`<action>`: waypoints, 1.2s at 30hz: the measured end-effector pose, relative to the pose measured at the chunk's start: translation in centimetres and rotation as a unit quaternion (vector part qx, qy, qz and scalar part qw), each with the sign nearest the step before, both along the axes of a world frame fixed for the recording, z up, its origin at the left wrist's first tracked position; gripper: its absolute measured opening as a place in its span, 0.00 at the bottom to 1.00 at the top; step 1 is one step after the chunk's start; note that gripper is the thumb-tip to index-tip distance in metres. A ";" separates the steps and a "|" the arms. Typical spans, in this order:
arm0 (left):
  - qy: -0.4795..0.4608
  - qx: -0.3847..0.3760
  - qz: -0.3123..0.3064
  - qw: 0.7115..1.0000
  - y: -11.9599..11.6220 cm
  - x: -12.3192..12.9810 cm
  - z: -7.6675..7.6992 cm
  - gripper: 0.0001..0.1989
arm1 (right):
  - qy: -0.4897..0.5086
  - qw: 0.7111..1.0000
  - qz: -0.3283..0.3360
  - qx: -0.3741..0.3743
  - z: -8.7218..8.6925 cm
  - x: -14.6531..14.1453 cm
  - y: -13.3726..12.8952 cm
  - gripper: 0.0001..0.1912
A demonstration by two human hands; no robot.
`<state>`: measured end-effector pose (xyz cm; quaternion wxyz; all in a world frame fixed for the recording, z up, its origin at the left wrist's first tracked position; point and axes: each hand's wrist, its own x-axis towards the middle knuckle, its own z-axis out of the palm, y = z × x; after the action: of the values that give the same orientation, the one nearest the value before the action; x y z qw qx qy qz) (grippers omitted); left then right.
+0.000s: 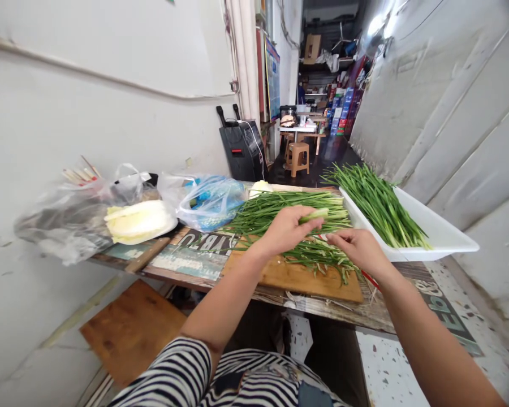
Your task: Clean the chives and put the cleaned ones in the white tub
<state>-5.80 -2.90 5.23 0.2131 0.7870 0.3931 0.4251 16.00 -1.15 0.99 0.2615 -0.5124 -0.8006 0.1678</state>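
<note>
My left hand [286,229] is closed around a small bunch of garlic chives [316,215], with the pale cut ends sticking out past the fingers to the right. Just right of it, my right hand [356,249] has thumb and fingers pinched together near the stem ends; what they hold, if anything, is too small to tell. Below both hands, loose chives and trimmings [318,257] lie on a wooden cutting board [280,274]. A larger pile of chives [288,199] lies behind my left hand. More chives [382,198] fill part of a white tray [441,223] at the right.
On the table's left part stand a halved napa cabbage [139,220], a grey plastic bag [68,220] and a clear bag with blue contents [212,198]. A black speaker [241,150] stands beyond the table. Farther back is a stool [297,158]. Walls flank both sides.
</note>
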 end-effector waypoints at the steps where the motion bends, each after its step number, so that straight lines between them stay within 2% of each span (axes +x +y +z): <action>1: -0.037 0.020 0.016 0.999 -0.3 -0.6 0.6 0.15 | -0.068 0.997 -0.033 0.014 -0.2 0.0 0.6 0.25; 3: -0.119 0.084 0.075 0.986 -0.7 -2.0 2.1 0.16 | -0.200 0.972 -0.101 0.070 -0.6 0.2 2.3 0.24; 4: -0.160 0.132 0.108 0.972 -1.0 -2.8 2.9 0.15 | -0.257 0.954 -0.117 0.103 -0.9 0.3 3.5 0.19; 5: -0.197 0.186 0.136 0.953 -1.3 -3.6 3.8 0.15 | -0.304 0.936 -0.130 0.123 -1.2 0.3 4.6 0.14; 7: -0.256 0.304 0.159 0.904 -2.2 -4.9 5.6 0.12 | -0.377 0.907 -0.142 0.120 -1.6 0.2 7.0 0.13; 10: -0.301 0.444 0.138 0.833 -4.0 -5.8 7.6 0.07 | -0.408 0.895 -0.145 0.109 -2.3 -0.3 9.8 0.15; 12: -0.286 0.478 0.150 0.817 -4.8 -6.1 8.0 0.07 | -0.403 0.897 -0.139 0.118 -2.6 -0.6 11.0 0.14; 15: -0.242 0.441 0.194 0.842 -4.8 -6.8 7.0 0.09 | -0.400 0.899 -0.118 0.132 -2.7 -0.5 11.7 0.13; 19: -0.174 0.316 0.201 0.911 -3.1 -7.5 4.7 0.11 | -0.396 0.902 -0.081 0.150 -2.1 0.0 11.1 0.14; 21: -0.112 0.259 0.211 0.936 -2.2 -7.4 3.7 0.12 | -0.351 0.920 -0.079 0.152 -1.6 0.2 10.1 0.14; 24: -0.009 0.177 0.212 0.961 -1.2 -6.2 2.1 0.10 | -0.184 0.972 -0.060 0.131 -0.7 0.3 7.5 0.13; 26: 0.044 0.121 0.184 0.974 -0.5 -4.8 0.9 0.10 | -0.054 0.991 -0.025 0.122 -0.2 0.3 5.2 0.11; 30: 0.135 0.059 0.092 0.985 0.7 -1.9 -1.5 0.14 | 0.095 0.990 0.008 0.108 0.3 -0.1 0.8 0.10; 34: 0.150 0.016 -0.035 0.988 1.1 0.3 -2.8 0.13 | 0.208 0.978 0.004 0.011 0.1 -1.1 -1.5 0.14; 36: 0.151 -0.025 -0.057 0.987 1.0 0.8 -2.9 0.11 | 0.256 0.966 0.007 -0.043 -0.2 -1.4 -1.7 0.17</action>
<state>-5.03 -1.92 2.37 0.1947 0.8576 0.3857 0.2791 14.58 -2.88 0.83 0.4342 -0.4575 -0.7026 0.3293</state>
